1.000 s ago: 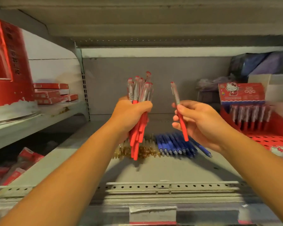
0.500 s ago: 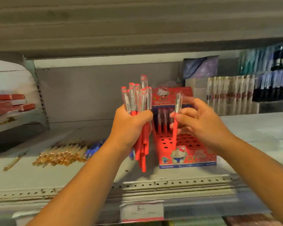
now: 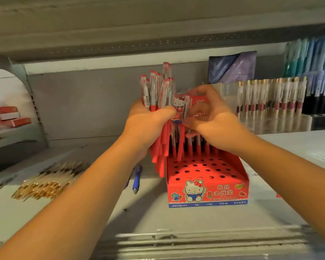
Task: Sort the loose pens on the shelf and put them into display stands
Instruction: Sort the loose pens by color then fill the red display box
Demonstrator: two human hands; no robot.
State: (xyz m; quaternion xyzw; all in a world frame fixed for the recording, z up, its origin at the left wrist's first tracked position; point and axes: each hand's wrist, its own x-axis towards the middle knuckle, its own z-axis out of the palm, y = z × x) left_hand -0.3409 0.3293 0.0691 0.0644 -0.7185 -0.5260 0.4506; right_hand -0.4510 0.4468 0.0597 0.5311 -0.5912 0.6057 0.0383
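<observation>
Bundle of red pens [image 3: 158, 94] up in the left hand [image 3: 148, 122], fist wrapped tight round the barrels, caps fanning above the knuckles. Just right of that fist, the right hand [image 3: 214, 117] pinches a single red pen [image 3: 185, 109] near its clear cap. It's blurred, but the fingers look closed on it. Directly beneath both grips sits the red display stand [image 3: 204, 192], back row filled, front holes free.

The smart play, I'd say: keep the pen vertical, drop its tip into the nearest free hole, and hold the bundle clear of the standing row.

The stand's front shows a cartoon cat with a red bow and yellow Chinese characters; the print on the blue strip is too small to read. Below-left of the fist, blue pens [image 3: 137, 177] and a gold-tipped pile [image 3: 43, 184] lie on the shelf [image 3: 195, 222].
</observation>
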